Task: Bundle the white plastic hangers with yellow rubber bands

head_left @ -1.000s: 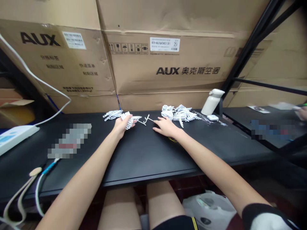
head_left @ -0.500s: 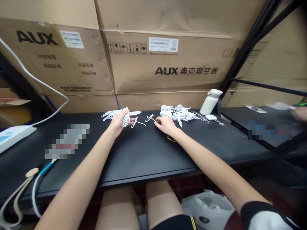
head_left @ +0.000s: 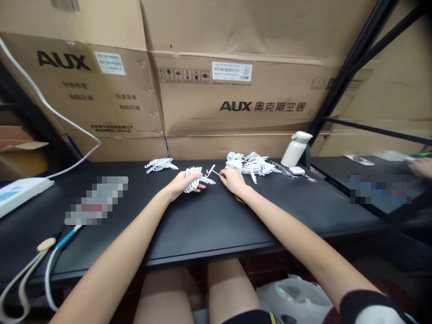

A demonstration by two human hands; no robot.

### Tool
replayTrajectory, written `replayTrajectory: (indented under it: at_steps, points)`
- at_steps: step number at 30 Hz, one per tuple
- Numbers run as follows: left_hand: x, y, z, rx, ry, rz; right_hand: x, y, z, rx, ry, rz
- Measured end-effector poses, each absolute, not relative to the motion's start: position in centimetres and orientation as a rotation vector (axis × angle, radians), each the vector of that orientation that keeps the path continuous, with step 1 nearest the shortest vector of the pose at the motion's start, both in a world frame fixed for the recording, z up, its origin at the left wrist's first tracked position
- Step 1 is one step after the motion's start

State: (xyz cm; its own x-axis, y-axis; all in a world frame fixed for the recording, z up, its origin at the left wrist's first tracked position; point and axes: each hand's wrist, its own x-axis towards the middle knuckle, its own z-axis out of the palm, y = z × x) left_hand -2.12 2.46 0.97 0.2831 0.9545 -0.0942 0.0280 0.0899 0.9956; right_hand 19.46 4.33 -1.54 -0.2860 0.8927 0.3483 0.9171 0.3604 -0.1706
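Note:
My left hand [head_left: 179, 184] is closed around a bunch of white hooks [head_left: 193, 180]. Their curved ends are lined up above the fingers, and thin stems stick out to the right. My right hand [head_left: 233, 179] pinches the stem of a single white hook [head_left: 210, 171], its double-curved end facing the bunch. Behind the left hand lies a small row of white hooks [head_left: 161, 165] on the black table [head_left: 209, 225]. Larger heaps of white hooks [head_left: 256, 164] rest just beyond the right hand. A yellow loop [head_left: 240, 199] shows partly under the right wrist.
A white bottle [head_left: 296, 150] stands at the back right, near a small white case [head_left: 297, 171]. Cardboard boxes [head_left: 189, 103] wall off the back. At left are a blurred-out device [head_left: 97, 200] with a cable and a white box [head_left: 23, 191]. Another person's hand [head_left: 421, 166] appears far right.
My left hand has moved right and nearer with its bunch, away from the row of hooks at the back. The right hand keeps its hook at nearly the same place.

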Motion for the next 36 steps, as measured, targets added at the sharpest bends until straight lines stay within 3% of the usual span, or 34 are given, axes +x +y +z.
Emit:
replayTrajectory:
  at_steps: [9,20,36]
  points:
    - [-2.4,2.6,0.6,1.305,1.060,0.894,20.1,4.4,-1.6,-1.589,-2.149,0.021]
    - [-2.6,2.6,0.7,1.293,1.059,0.930,19.7,4.5,-1.9,-1.071,-1.859,0.363]
    - [-2.4,2.1,1.6,1.208,1.064,0.987,19.2,4.6,-2.1,-0.944,-1.907,0.290]
